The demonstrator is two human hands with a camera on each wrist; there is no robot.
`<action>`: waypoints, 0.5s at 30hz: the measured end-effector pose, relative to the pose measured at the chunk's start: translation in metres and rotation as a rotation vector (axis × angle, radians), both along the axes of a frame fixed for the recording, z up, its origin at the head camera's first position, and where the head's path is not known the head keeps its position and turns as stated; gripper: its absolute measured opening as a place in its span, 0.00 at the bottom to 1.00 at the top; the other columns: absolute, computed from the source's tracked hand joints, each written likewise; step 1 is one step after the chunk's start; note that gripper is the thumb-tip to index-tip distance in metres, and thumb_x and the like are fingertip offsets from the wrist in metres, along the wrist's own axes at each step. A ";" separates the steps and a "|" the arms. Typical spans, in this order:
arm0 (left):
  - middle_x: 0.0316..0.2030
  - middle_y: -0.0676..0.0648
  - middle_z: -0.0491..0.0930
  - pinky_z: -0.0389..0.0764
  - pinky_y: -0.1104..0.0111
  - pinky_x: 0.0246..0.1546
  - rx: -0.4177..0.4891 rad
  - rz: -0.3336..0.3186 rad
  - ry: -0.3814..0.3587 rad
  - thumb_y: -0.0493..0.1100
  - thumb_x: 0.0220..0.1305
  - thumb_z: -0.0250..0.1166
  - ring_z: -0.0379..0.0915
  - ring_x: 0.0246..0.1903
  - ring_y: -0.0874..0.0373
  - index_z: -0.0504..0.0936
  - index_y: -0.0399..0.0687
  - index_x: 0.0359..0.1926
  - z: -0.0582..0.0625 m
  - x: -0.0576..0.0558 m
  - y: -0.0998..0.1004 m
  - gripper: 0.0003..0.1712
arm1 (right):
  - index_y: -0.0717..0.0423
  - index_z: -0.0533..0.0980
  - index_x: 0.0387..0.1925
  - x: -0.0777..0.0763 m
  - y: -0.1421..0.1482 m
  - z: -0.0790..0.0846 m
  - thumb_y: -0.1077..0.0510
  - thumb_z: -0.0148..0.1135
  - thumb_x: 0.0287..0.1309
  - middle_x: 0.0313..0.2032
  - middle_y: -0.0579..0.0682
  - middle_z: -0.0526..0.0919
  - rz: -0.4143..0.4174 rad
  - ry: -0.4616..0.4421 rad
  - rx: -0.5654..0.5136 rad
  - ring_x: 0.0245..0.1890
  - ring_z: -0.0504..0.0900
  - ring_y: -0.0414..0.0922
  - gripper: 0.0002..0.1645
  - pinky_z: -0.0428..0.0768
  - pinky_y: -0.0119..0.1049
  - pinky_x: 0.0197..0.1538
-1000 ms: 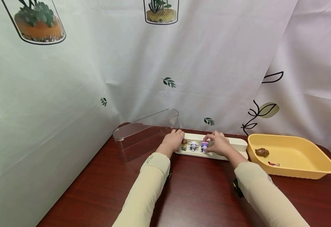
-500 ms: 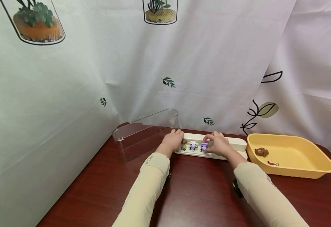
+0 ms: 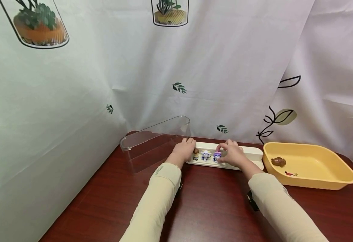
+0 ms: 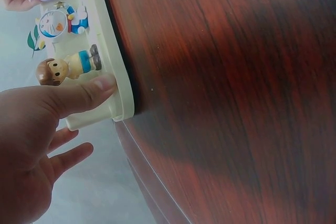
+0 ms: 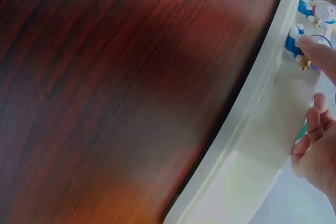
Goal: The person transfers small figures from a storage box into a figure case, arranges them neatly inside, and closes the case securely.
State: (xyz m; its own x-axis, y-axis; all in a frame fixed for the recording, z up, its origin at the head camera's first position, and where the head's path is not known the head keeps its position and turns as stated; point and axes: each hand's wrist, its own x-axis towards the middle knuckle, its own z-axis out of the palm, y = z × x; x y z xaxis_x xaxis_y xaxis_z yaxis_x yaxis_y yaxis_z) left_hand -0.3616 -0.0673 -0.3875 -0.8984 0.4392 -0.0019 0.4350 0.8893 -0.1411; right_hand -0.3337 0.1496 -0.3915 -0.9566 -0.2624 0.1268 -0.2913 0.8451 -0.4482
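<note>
A long cream tray point(image 3: 253, 152) with a raised back stands near the far side of the table. My left hand point(image 3: 183, 150) grips its left end, thumb point(image 4: 86, 95) on the base and fingers behind the back wall. Just beside that thumb stands a brown-haired boy figurine point(image 4: 65, 69), followed by a white-hooded blue cat figurine point(image 4: 58, 23). Third in the row is a blue cat figurine with a purple hat point(image 3: 217, 155), which my right hand point(image 3: 232, 155) pinches between thumb and fingertips. Its feet are right at the tray base.
A clear plastic cover point(image 3: 152, 139) stands left of the tray, against the curtain side. To the right, a yellow tub point(image 3: 315, 147) holds a brown figure point(image 3: 278, 161) and a small red-and-yellow piece point(image 3: 289, 174). A printed white curtain point(image 3: 240, 67) hangs behind the table.
</note>
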 end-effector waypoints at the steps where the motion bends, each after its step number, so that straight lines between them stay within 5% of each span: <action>1: 0.55 0.49 0.65 0.73 0.62 0.44 0.000 0.003 -0.001 0.42 0.52 0.70 0.60 0.52 0.52 0.66 0.47 0.55 0.000 0.001 0.000 0.31 | 0.44 0.76 0.38 0.000 0.001 0.001 0.54 0.76 0.37 0.39 0.54 0.68 0.008 -0.003 -0.005 0.43 0.64 0.54 0.22 0.62 0.49 0.42; 5: 0.54 0.49 0.66 0.73 0.62 0.42 -0.003 0.001 0.000 0.40 0.52 0.69 0.60 0.51 0.52 0.67 0.48 0.54 -0.001 0.004 0.003 0.29 | 0.54 0.73 0.45 -0.002 0.016 0.012 0.58 0.75 0.38 0.37 0.57 0.70 0.110 -0.064 -0.097 0.40 0.67 0.53 0.29 0.67 0.44 0.39; 9: 0.54 0.49 0.66 0.73 0.63 0.42 -0.024 -0.008 0.013 0.41 0.53 0.68 0.60 0.51 0.52 0.66 0.47 0.55 0.000 0.006 0.007 0.29 | 0.66 0.70 0.49 -0.008 0.049 0.043 0.60 0.72 0.42 0.34 0.57 0.74 0.190 -0.160 -0.194 0.35 0.73 0.49 0.31 0.72 0.39 0.37; 15: 0.54 0.50 0.66 0.73 0.64 0.41 -0.040 -0.003 0.019 0.42 0.54 0.67 0.60 0.50 0.53 0.66 0.48 0.55 0.000 0.007 0.010 0.28 | 0.70 0.72 0.47 -0.006 0.115 0.095 0.57 0.67 0.51 0.35 0.55 0.79 0.095 -0.197 -0.070 0.35 0.75 0.45 0.26 0.75 0.40 0.37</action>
State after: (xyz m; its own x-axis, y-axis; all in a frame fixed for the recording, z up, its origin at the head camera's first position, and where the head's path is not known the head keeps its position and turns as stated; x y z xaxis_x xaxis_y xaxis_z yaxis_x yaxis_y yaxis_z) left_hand -0.3543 -0.0573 -0.3872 -0.8970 0.4421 -0.0020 0.4348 0.8814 -0.1847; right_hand -0.3398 0.2644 -0.2965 -0.9362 -0.3492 -0.0386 -0.2690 0.7832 -0.5605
